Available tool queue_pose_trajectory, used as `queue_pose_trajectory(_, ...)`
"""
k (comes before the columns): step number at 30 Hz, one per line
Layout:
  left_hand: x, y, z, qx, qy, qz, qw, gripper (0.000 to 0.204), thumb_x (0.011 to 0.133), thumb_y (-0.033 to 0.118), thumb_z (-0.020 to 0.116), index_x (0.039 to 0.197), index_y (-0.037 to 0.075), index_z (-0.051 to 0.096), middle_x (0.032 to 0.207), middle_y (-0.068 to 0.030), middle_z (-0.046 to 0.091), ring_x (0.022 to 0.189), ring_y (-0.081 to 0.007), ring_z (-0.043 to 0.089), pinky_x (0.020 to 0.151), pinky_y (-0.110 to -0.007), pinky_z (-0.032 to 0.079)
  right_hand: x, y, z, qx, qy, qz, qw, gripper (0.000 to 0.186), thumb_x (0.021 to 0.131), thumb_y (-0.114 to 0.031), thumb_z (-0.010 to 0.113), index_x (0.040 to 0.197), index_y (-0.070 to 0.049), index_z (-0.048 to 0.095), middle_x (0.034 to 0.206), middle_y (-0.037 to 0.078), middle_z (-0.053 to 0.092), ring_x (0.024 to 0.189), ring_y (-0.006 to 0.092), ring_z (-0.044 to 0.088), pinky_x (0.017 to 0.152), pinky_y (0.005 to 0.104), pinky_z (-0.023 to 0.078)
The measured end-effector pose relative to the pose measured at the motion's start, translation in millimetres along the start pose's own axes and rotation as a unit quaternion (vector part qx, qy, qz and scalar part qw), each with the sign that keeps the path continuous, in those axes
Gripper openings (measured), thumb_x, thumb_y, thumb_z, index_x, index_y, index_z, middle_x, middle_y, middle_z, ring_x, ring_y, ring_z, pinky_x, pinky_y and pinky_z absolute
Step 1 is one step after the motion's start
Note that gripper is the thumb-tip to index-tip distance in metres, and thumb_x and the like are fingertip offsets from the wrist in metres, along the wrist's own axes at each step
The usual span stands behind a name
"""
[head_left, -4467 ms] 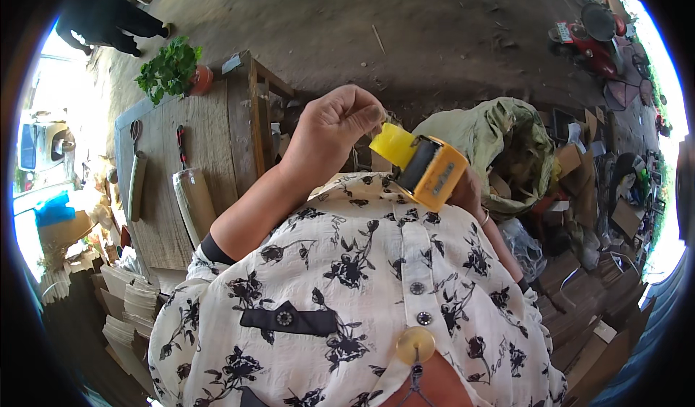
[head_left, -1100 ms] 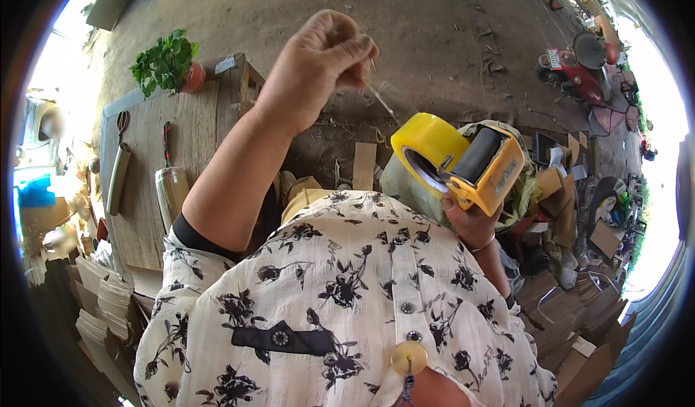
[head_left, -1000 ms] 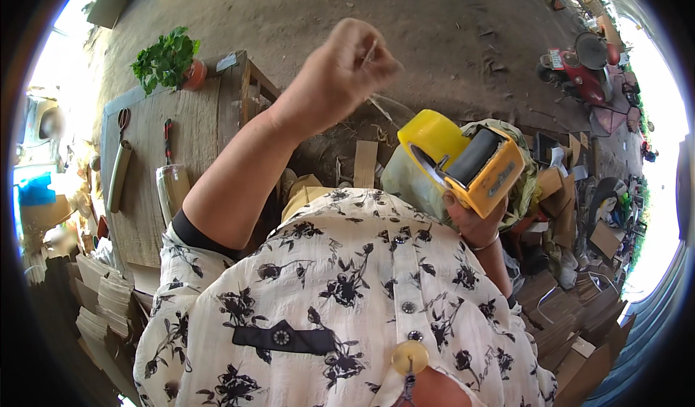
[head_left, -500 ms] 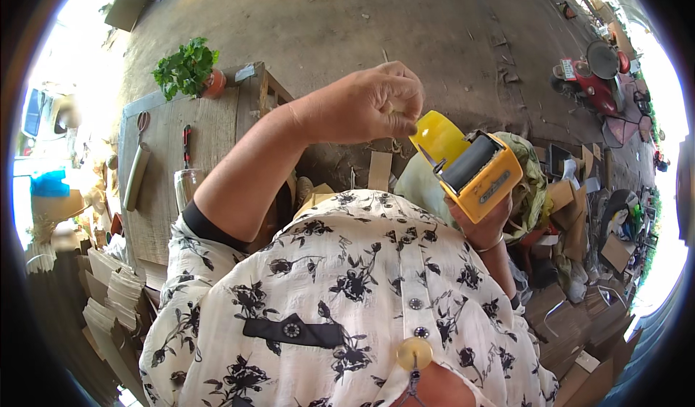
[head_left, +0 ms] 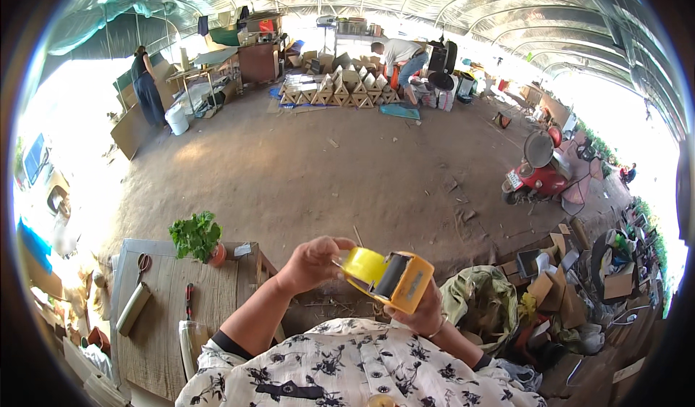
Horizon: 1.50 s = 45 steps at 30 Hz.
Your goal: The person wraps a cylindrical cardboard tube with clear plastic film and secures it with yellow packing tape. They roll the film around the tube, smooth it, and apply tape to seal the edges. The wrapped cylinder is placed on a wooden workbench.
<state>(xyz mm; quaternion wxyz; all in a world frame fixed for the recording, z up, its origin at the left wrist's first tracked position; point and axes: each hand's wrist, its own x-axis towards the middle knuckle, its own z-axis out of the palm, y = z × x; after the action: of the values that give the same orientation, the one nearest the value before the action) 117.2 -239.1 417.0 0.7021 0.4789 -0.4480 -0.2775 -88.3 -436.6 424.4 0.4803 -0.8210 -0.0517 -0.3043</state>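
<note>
A yellow-orange tape dispenser (head_left: 414,284), fitted with a dark roller, is gripped from below by my right hand (head_left: 423,311). On its left end sits a wide roll of yellow packing tape (head_left: 365,263). My left hand (head_left: 313,263) is against that roll's left edge, its fingers curled and closed at the tape; the exact spot they pinch is partly hidden. Left of my arm stands a wooden table (head_left: 156,338) bearing a potted plant (head_left: 195,237), scissors (head_left: 144,263), a pale rolled piece (head_left: 133,309) and a red-and-black tool (head_left: 189,300).
Crumpled green cloth (head_left: 481,298) and cardboard scraps (head_left: 554,291) lie to the right. A red scooter (head_left: 543,179) is parked beyond them. Far off are stacked triangular pieces (head_left: 355,88), a bending person (head_left: 402,56), a standing person (head_left: 148,88) and a white bucket (head_left: 177,119).
My view has tilted up, bringing the far end of the shelter into sight. My left fingers have gone from just off the roll to its edge; the dispenser remains in my right hand.
</note>
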Motion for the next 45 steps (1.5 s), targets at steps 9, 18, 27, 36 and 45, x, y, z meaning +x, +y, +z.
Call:
queue_pose_trajectory(9, 3, 23, -49, -0.069, -0.020, 0.012, 0.997, 0.030, 0.087, 0.011, 0.084, 0.101, 0.006, 0.057, 0.136, -0.0172, 0.064, 0.122, -0.0223, 0.062, 0.100, -0.037, 0.053, 10, 2, 21, -0.030, -0.232, -0.047, 0.971, 0.065, 0.080, -0.012, 0.089, 0.135, -0.006, 0.055, 0.128, 0.011, 0.066, 0.117, 0.0252, 0.065, 0.100, 0.0376, 0.052)
queue_pose_trajectory(18, 12, 85, -57, 0.241, -0.093, 0.018, 0.966, 0.035, 0.086, 0.019, 0.087, 0.085, 0.007, 0.053, 0.133, -0.0151, 0.064, 0.090, -0.0100, 0.059, 0.080, -0.028, 0.051, 30, 14, 31, -0.071, -0.145, -0.117, 0.980, 0.053, 0.070, 0.002, 0.081, 0.115, -0.004, 0.054, 0.122, 0.020, 0.062, 0.116, 0.0410, 0.061, 0.096, 0.0427, 0.051)
queue_pose_trajectory(27, 9, 90, -34, 0.378, 0.046, 0.001, 0.925, 0.035, 0.093, 0.015, 0.080, 0.085, 0.008, 0.047, 0.098, -0.0076, 0.075, 0.071, -0.0063, 0.050, 0.062, -0.025, 0.046, 47, -5, 38, -0.184, -0.092, -0.139, 0.969, 0.055, 0.065, 0.006, 0.081, 0.115, -0.002, 0.056, 0.115, 0.018, 0.062, 0.111, 0.0423, 0.060, 0.095, 0.0473, 0.052)
queue_pose_trajectory(36, -9, 98, -17, 0.450, 0.093, -0.024, 0.888, 0.022, 0.092, 0.011, 0.076, 0.091, 0.004, 0.055, 0.077, -0.0110, 0.066, 0.071, -0.0289, 0.068, 0.064, -0.037, 0.052, 43, -7, 46, -0.239, -0.107, -0.143, 0.955, 0.048, 0.064, 0.004, 0.074, 0.110, 0.001, 0.059, 0.113, 0.019, 0.061, 0.110, 0.0415, 0.060, 0.096, 0.0483, 0.052)
queue_pose_trajectory(45, -22, 99, -6, 0.336, 0.127, -0.121, 0.926, 0.022, 0.096, 0.007, 0.072, 0.088, 0.006, 0.052, 0.075, 0.0038, 0.051, 0.069, -0.0044, 0.049, 0.062, -0.022, 0.044, 33, -9, 50, -0.241, -0.134, -0.131, 0.952, 0.050, 0.060, 0.004, 0.071, 0.109, 0.000, 0.059, 0.110, 0.017, 0.061, 0.108, 0.0404, 0.061, 0.093, 0.0483, 0.053)
